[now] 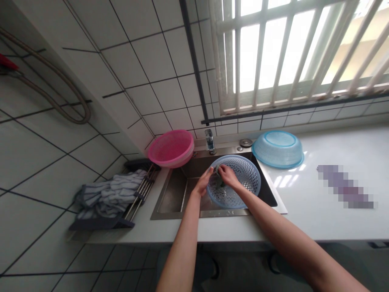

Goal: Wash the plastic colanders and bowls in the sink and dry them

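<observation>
A light blue plastic colander (251,174) rests tilted over the sink (172,196). My left hand (201,184) is closed on its left rim, thumb toward the top. Inside the rim, my right hand (228,176) pinches a small grey-green cloth (219,180), which touches the colander's inner left wall. The cloth's exact kind is hard to make out, as the fingers cover part of it. Behind the colander stands a chrome faucet (209,140).
A pink basket (172,148) leans at the sink's back left corner. On the right counter (322,142) lies an upturned blue basin (278,150) beside a drain strainer (246,142) and a pixelated item (345,188). Striped cloth (112,194) lies on a rack at left.
</observation>
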Demonstrator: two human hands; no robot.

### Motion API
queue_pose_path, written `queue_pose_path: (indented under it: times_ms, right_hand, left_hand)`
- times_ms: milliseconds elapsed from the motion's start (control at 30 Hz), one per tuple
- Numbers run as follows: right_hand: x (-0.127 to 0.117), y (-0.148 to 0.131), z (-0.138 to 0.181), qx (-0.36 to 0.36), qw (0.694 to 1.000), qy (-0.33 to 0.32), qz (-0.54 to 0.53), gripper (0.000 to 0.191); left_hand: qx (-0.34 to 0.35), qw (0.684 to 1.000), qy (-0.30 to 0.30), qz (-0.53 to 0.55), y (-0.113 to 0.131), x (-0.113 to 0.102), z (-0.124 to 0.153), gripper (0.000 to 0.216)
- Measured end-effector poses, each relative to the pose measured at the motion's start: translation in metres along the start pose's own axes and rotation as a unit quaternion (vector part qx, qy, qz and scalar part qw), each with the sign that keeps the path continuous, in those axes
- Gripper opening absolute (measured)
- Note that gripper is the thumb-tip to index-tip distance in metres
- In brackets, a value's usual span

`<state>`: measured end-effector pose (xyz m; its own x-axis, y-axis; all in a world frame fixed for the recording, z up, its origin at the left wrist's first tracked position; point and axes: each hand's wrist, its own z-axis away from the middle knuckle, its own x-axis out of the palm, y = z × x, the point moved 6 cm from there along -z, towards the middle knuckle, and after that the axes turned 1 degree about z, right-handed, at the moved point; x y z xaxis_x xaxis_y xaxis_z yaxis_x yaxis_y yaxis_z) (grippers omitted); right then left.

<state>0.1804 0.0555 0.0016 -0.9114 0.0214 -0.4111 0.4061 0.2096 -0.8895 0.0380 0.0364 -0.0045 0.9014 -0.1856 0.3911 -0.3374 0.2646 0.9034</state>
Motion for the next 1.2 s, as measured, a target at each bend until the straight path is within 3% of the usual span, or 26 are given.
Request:
queue_pose_path:
  times_ms: [67, 133, 233, 333, 400, 500, 633, 733, 800, 933, 1000, 1067, 1200]
  right_hand:
    - [-0.010, 0.001, -0.001, 0.012, 0.998, 0.058, 0.002, 0.020]
    - [-0.009, 0.001, 0.000, 0.009, 0.998, 0.058, -0.005, 0.016]
    - [0.015, 0.000, 0.004, -0.015, 0.997, -0.067, -0.024, 0.011]
    - [0.042, 0.001, 0.013, -0.021, 0.975, -0.218, -0.036, 0.013]
    - [0.049, 0.004, 0.015, -0.003, 0.966, -0.255, -0.037, 0.019]
    - [0.041, 0.005, 0.009, 0.024, 0.977, -0.203, -0.057, 0.022]
    - [0.006, 0.002, -0.001, 0.035, 0.995, 0.013, -0.093, 0.024]
    - [-0.010, -0.003, -0.001, 0.013, 0.991, 0.100, -0.087, 0.023]
    - [-0.007, -0.009, 0.001, -0.018, 0.993, 0.074, -0.088, 0.021]
    - [0.026, -0.017, 0.011, -0.069, 0.987, -0.131, -0.054, 0.013]
    - [0.036, -0.018, 0.016, -0.083, 0.977, -0.192, -0.029, 0.013]
    - [0.036, -0.020, 0.016, -0.093, 0.978, -0.185, -0.021, 0.014]
    - [0.011, -0.016, 0.004, -0.047, 0.997, -0.045, -0.043, 0.017]
  left_hand:
    - [-0.007, 1.000, 0.004, 0.009, -0.002, 0.000, 0.001, 0.048]
    - [-0.020, 0.999, 0.008, 0.024, -0.004, -0.001, 0.000, 0.048]
    - [-0.006, 0.999, 0.019, 0.029, -0.003, -0.005, -0.003, 0.049]
    - [0.009, 0.999, 0.042, 0.019, 0.000, -0.011, -0.005, 0.054]
    - [0.005, 0.999, 0.051, 0.020, 0.001, -0.012, -0.005, 0.054]
    - [-0.007, 0.999, 0.033, 0.024, 0.001, -0.008, -0.003, 0.051]
    - [-0.022, 0.999, -0.023, 0.028, 0.001, 0.005, 0.000, 0.046]
    - [-0.030, 0.998, -0.033, 0.039, -0.001, 0.009, 0.001, 0.048]
    - [-0.045, 0.997, -0.035, 0.045, -0.004, 0.008, 0.000, 0.051]
    - [-0.028, 0.999, 0.018, 0.021, -0.003, -0.006, -0.005, 0.053]
    - [-0.008, 0.999, 0.044, 0.011, -0.001, -0.012, -0.006, 0.052]
    - [-0.007, 0.999, 0.036, 0.014, 0.000, -0.011, -0.006, 0.052]
    - [-0.054, 0.997, -0.038, 0.044, -0.004, 0.005, -0.002, 0.057]
